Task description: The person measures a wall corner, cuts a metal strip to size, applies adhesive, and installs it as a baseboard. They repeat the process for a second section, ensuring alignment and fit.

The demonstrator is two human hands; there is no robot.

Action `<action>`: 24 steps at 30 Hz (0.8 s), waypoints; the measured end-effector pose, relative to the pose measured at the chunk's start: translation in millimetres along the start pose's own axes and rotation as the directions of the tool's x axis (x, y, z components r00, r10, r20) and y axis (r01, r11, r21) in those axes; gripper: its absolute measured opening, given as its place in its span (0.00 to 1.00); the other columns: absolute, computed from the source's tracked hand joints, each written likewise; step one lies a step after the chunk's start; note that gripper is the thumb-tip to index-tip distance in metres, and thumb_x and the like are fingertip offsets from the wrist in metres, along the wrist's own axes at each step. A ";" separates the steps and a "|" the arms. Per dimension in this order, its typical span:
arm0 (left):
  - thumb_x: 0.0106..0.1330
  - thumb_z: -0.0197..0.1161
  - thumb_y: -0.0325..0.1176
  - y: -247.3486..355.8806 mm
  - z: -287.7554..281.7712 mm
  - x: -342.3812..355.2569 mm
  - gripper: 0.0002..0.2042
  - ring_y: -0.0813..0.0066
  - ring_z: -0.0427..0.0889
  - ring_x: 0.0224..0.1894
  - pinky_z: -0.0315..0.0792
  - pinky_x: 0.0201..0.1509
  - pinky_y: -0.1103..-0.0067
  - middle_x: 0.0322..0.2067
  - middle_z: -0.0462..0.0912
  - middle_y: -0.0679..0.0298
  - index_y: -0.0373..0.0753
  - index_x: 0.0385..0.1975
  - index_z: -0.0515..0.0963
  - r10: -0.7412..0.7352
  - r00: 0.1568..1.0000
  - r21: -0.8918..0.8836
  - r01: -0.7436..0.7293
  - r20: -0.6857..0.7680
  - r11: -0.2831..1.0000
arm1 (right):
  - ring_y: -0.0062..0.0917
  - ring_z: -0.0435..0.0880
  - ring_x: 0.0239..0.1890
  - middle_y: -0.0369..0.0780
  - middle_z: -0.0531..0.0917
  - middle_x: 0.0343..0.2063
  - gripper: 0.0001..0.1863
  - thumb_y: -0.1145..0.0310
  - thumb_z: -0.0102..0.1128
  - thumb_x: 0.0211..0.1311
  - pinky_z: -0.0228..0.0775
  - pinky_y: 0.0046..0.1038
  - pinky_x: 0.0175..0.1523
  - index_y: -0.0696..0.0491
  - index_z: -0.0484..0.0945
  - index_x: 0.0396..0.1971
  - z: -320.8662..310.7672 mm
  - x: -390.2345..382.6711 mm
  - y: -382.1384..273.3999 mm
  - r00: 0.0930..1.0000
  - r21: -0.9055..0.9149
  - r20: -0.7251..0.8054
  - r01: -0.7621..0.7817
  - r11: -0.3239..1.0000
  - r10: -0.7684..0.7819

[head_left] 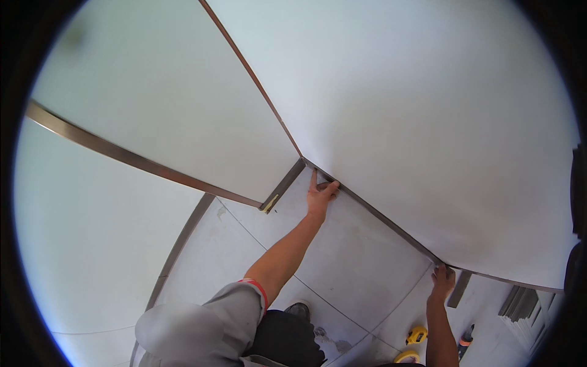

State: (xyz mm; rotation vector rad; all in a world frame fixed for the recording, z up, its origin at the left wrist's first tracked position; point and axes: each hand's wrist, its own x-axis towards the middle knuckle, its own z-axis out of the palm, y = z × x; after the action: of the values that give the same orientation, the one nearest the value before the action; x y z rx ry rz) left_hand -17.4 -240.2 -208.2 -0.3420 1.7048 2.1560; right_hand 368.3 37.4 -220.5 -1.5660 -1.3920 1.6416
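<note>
A long dark grey baseboard strip runs along the foot of the white wall, from the inner corner toward the right. My left hand touches it near the corner, fingers stretched and spread apart against the strip. Farther right, my right hand is closed on the strip, its fingers curled at the wall's foot; its fingertips are partly hidden. A shorter baseboard piece borders the neighbouring wall left of the corner, with a yellowish patch at its near end.
Beside my right forearm lie a yellow tape measure, a yellow tape roll and a black-and-orange tool. A short grey offcut and a stack of grey strips are at the right. A brown metal trim edges the left wall.
</note>
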 end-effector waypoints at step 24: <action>0.58 0.75 0.28 4.1 -0.8 -1.9 0.50 0.78 0.78 0.29 0.71 0.28 0.82 0.34 0.82 0.61 0.37 0.77 0.47 0.025 1.000 -0.023 -0.025 0.004 0.999 | 0.19 0.85 0.34 0.37 0.84 0.33 0.07 0.76 0.58 0.64 0.82 0.25 0.39 0.58 0.78 0.41 -11.2 7.9 -11.3 0.975 -0.250 0.129 0.210 0.945 -0.183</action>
State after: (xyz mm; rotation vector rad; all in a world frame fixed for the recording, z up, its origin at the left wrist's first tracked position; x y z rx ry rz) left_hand -17.4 -242.0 -204.1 -0.3232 1.6921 2.1939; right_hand 373.5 52.2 -212.2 -1.4389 -1.8220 1.4848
